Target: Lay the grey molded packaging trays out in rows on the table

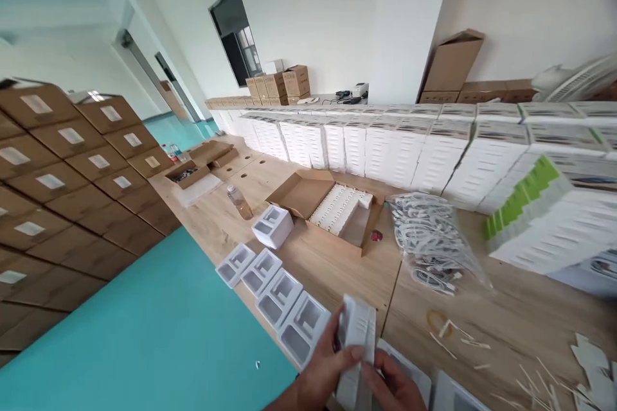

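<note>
My left hand [321,369] and right hand [393,388] share one grip, fingers closed around a white moulded plastic tray [357,340] held upright at the near edge of the pale wooden counter [332,263], seemingly to keep it clear of the row of white plastic trays [274,292] lying open-side up just left of the grip. Ahead of the grip stands an open brown cardboard box [328,205]; ahead-right lies a clear bag of white cables [429,244]. My wrists and the tray's lower end are cut off.

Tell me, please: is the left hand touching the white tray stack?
Touching. The head view shows the left hand with its thumb pressed across the white tray stack, while the right hand supports it from below.
</note>
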Motion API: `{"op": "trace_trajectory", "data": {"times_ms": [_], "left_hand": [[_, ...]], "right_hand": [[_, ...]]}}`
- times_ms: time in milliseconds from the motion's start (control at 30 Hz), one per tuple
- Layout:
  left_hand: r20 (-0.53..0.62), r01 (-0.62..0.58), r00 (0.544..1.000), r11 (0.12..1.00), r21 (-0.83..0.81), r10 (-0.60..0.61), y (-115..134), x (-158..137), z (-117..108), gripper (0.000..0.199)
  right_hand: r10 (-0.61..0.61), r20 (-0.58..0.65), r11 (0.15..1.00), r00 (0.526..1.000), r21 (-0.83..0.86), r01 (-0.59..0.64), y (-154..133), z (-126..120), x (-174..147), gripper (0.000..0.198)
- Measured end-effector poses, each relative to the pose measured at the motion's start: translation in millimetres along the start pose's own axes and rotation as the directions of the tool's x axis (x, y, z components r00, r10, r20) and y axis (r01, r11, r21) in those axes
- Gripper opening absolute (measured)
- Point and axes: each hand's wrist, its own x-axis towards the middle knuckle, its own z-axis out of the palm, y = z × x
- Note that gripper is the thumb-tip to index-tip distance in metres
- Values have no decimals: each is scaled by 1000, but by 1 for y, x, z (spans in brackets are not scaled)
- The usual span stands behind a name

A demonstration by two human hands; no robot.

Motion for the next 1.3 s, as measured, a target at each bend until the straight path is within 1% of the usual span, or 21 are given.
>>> {"op": "trace_trajectory", "data": {"times_ms": [67,100,133,167,233,300,333,367,400,467,533,567,633,700,767,833,900,1000,1100,1200,1300], "left_hand": [[-76,-67,994,995,78,73,30,31,-44,91],[-128,-83,986,985,153,103,44,49,-66,92],[-179,-61,977,955,289,117,57,68,-87,95],[-229,1,966,889,457,116,68,89,-105,99],[-314,179,945,661,729,91,79,130,-133,108],[-337,283,940,427,859,56,78,165,-147,114],[-330,297,943,344,891,38,75,179,-151,117],[-315,294,949,290,911,27,70,189,-153,120],[-293,276,956,263,925,27,66,195,-154,122],[-229,200,970,272,941,79,63,195,-157,120],[-144,82,970,293,953,197,70,183,-166,107],[-105,24,956,282,959,274,77,174,-173,99],[-55,-41,902,213,976,427,99,159,-190,84],[-75,-6,829,144,990,554,124,152,-211,78],[-177,117,776,137,984,605,146,158,-231,84],[-290,248,775,152,957,562,158,174,-250,100],[-346,318,817,139,938,462,162,193,-266,111],[-332,303,872,136,943,360,161,215,-286,108],[-252,203,884,162,966,394,165,222,-305,101],[-175,94,877,197,976,447,176,222,-320,99],[-151,30,883,267,963,444,187,223,-330,98]], "right_hand": [[41,-98,999,994,21,-40,7,21,37,34],[61,-179,997,982,56,-51,11,29,57,34],[68,-265,994,962,97,-43,16,35,78,35],[64,-343,991,937,129,-21,20,39,98,34],[53,-399,991,915,133,1,29,41,136,33],[50,-398,995,916,100,-10,37,41,167,31],[52,-398,996,916,84,-20,41,41,179,31],[55,-400,997,915,64,-32,44,41,189,32],[57,-401,998,914,40,-44,48,41,196,32],[55,-400,998,915,-10,-65,54,41,204,36],[51,-413,991,909,-92,-98,59,41,208,40],[39,-429,983,902,-145,-112,61,40,208,41],[-21,-438,957,899,-269,-108,65,39,208,44],[-94,-413,929,906,-364,-69,68,41,207,48],[-155,-428,911,890,-410,-38,70,46,204,51],[-194,-468,897,862,-440,-37,70,55,201,52],[-224,-478,888,849,-459,-25,67,67,198,49],[-233,-500,897,834,-442,-15,59,95,200,46],[-213,-529,921,821,-390,-12,49,140,213,46],[-170,-457,942,873,-336,7,40,195,237,43],[-95,-343,978,935,-208,23,33,245,268,47]]}}
